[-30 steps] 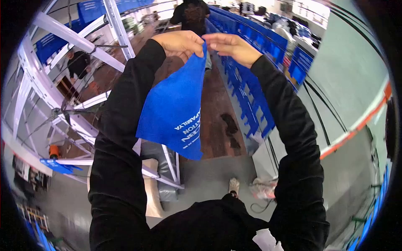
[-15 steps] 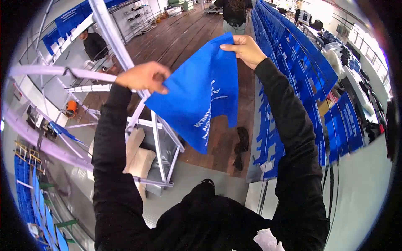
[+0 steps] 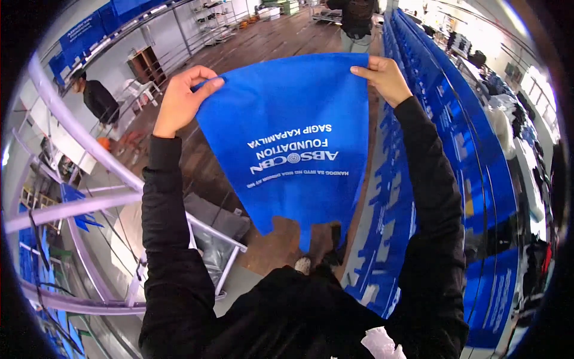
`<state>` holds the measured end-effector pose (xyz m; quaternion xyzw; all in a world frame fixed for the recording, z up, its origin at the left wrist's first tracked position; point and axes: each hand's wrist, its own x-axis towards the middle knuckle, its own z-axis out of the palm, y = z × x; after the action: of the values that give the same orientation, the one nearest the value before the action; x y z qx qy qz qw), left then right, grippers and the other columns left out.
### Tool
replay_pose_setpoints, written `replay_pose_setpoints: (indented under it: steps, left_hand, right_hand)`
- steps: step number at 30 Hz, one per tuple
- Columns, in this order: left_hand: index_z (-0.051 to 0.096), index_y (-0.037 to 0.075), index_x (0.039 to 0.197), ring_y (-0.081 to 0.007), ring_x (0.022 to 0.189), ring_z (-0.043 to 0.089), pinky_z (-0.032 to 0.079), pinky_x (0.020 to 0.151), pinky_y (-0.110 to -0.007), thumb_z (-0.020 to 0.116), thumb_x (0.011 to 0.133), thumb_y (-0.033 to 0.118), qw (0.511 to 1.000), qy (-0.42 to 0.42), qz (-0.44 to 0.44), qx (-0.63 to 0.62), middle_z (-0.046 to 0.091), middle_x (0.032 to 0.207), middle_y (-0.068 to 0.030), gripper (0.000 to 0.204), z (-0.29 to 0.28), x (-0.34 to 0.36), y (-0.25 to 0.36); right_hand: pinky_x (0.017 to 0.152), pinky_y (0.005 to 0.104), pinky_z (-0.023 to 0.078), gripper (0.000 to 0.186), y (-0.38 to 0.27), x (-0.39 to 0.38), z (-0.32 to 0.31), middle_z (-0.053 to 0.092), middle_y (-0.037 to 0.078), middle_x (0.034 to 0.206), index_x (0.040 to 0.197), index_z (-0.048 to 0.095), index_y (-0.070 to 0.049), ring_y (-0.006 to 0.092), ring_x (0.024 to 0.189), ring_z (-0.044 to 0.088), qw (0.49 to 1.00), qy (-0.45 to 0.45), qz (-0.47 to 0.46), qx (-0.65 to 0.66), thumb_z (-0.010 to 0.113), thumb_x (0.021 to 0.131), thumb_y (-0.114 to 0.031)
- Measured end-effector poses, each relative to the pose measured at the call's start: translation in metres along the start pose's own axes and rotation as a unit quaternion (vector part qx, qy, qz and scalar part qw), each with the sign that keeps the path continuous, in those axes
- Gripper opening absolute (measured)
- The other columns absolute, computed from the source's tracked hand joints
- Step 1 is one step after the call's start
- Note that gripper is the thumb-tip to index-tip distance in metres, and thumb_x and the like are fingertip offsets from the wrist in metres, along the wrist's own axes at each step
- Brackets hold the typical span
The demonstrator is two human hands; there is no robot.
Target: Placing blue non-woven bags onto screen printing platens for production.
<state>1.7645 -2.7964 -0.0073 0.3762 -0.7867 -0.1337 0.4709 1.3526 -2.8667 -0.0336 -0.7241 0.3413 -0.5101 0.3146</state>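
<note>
Holding blue cloth (image 3: pixel 287 99) by corners, left hand (image 3: pixel 183 100), right hand (image 3: pixel 388 81)

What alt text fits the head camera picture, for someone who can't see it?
A left hand and right hand hold up a blue fabric piece by its upper corners, its white print upside down. Rows of similar blue pieces hang at right; a pale frame stands at left.
</note>
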Motion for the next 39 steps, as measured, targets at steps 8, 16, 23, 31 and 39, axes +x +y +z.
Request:
replay_pose_setpoints:
  steps: [8, 16, 23, 31, 39]
  left_hand:
    - [0.065, 0.001, 0.101, -0.0091, 0.067, 0.061, 0.046, 0.059, -0.023, 0.072, 0.079, 0.011, 0.97, -0.054, 0.058, 0.229, 0.065, 0.071, -0.0084, 0.025, -0.008, -0.061, -0.009]
    - [0.051, -0.003, 0.105, -0.0125, 0.055, 0.063, 0.046, 0.043, -0.023, 0.06, 0.092, 0.019, 0.947, 0.285, -0.063, 0.138, 0.061, 0.067, -0.0077, 0.027, 0.042, -0.135, -0.021]
    - [0.053, -0.006, 0.106, -0.0174, 0.066, 0.067, 0.053, 0.061, -0.023, 0.063, 0.091, 0.022, 0.906, 0.36, -0.053, 0.214, 0.064, 0.085, -0.0119, 0.033, -0.074, -0.131, -0.022]
    - [0.053, -0.001, 0.093, -0.0217, 0.076, 0.069, 0.057, 0.067, -0.027, 0.06, 0.092, 0.017, 0.881, 0.387, -0.093, 0.256, 0.062, 0.084, -0.0107, 0.019, -0.231, 0.011, -0.024]
    - [0.056, -0.011, 0.092, -0.0264, 0.067, 0.069, 0.06, 0.06, -0.035, 0.058, 0.089, 0.006, 0.83, 0.271, -0.382, 0.303, 0.064, 0.08, -0.0188, 0.017, -0.261, 0.04, -0.075]
  right_hand:
    - [0.076, 0.0242, 0.048, 0.017, 0.031, -0.012, 0.003, 0.067, 0.001, 0.089, 0.099, 0.065, 0.004, 0.0052, 0.08, 0.057, 0.985, -0.106, -0.122, -0.058, 0.065, 0.085, -0.007]
    - [0.051, 0.025, 0.034, 0.028, 0.11, 0.066, 0.071, 0.044, -0.001, 0.059, 0.069, 0.049, -0.001, 0.0046, 0.058, 0.041, 0.941, -0.017, -0.318, -0.118, 0.067, 0.085, -0.016]
    - [0.052, 0.0239, 0.042, 0.023, 0.061, 0.213, 0.192, 0.061, 0.003, 0.068, 0.082, 0.061, 0.001, 0.0076, 0.059, 0.055, 0.901, -0.093, -0.424, 0.005, 0.068, 0.085, -0.021]
    - [0.058, 0.0243, 0.054, 0.023, -0.03, 0.4, 0.284, 0.067, 0.01, 0.081, 0.099, 0.062, 0.006, 0.0147, 0.068, 0.067, 0.92, -0.084, -0.364, 0.121, 0.069, 0.083, -0.009]
    - [0.056, 0.0267, 0.057, 0.022, -0.006, 0.441, 0.326, 0.067, 0.016, 0.086, 0.097, 0.064, 0.006, 0.0188, 0.073, 0.069, 0.922, -0.287, -0.259, -0.014, 0.069, 0.082, -0.008]
